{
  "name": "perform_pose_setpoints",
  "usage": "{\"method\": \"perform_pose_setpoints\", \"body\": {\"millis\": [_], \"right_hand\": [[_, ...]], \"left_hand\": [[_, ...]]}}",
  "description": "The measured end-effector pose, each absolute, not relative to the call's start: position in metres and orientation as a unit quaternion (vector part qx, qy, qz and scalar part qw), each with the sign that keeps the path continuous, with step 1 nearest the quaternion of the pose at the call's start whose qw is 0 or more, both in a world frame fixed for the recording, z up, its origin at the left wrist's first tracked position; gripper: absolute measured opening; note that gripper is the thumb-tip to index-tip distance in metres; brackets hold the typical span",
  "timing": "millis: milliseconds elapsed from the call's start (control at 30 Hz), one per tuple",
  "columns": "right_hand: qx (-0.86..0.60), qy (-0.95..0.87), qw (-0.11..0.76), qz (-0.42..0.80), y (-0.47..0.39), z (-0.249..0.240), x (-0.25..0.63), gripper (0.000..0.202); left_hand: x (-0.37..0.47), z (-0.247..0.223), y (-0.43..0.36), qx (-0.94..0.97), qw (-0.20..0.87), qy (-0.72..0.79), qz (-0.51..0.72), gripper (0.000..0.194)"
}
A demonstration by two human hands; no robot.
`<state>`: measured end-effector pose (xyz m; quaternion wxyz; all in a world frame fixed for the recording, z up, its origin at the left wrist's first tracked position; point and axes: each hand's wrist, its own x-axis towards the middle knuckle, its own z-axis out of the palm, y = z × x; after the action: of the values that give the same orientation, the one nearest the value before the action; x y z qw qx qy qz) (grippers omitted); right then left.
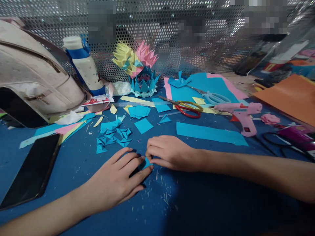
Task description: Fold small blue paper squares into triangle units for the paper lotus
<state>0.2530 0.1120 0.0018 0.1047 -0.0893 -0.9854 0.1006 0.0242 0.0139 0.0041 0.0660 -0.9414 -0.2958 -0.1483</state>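
A small piece of blue paper [147, 163] lies on the blue tabletop between my hands, mostly covered by fingers. My left hand [123, 173] rests with its fingers stretched out and apart, the index fingertip pressing on the paper's near edge. From the right, my right hand [169, 152] has its fingers curled and pinched at the paper's far side. Beyond my left fingers sits a cluster of folded blue paper triangles [112, 135]. A blue paper square [144, 126] and a stack of blue squares [139, 112] lie farther back.
Behind are red-and-yellow-handled scissors [188, 108], light-blue scissors [214, 97], a pink glue gun [242, 114] and a blue paper strip [211, 133]. Folded paper flowers [144, 82] stand by the perforated metal panel. Left are a phone [31, 168], a bottle [85, 67] and a backpack [36, 72].
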Motion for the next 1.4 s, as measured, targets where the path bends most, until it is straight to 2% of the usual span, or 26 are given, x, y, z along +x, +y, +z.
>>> {"method": "perform_pose_setpoints", "body": {"millis": [300,500,633,800,967,1200,1400], "right_hand": [[-0.093,-0.986,0.102,0.091,0.110,0.003,0.253,0.017],[-0.099,-0.969,0.131,0.185,0.113,0.006,0.254,0.010],[-0.052,-0.960,0.159,0.225,0.120,0.006,0.258,0.016],[0.052,-0.971,0.145,0.185,0.133,0.007,0.265,0.019],[0.083,-0.977,0.132,0.142,0.143,0.008,0.266,0.025],[0.049,-0.982,0.142,0.110,0.147,0.008,0.266,0.031],[-0.028,-0.970,0.144,0.197,0.133,0.009,0.263,0.024]], "left_hand": [[0.024,0.004,0.014,-0.943,0.066,-0.293,-0.145,0.035],[0.024,0.005,0.014,-0.944,0.067,-0.294,-0.133,0.035],[0.024,0.006,0.014,-0.946,0.063,-0.290,-0.129,0.036],[0.022,0.006,0.014,-0.946,0.058,-0.288,-0.133,0.036],[0.021,0.004,0.013,-0.946,0.056,-0.289,-0.134,0.036],[0.020,0.004,0.014,-0.948,0.042,-0.284,-0.140,0.035],[0.017,0.004,0.017,-0.945,0.042,-0.265,-0.189,0.029]]}}
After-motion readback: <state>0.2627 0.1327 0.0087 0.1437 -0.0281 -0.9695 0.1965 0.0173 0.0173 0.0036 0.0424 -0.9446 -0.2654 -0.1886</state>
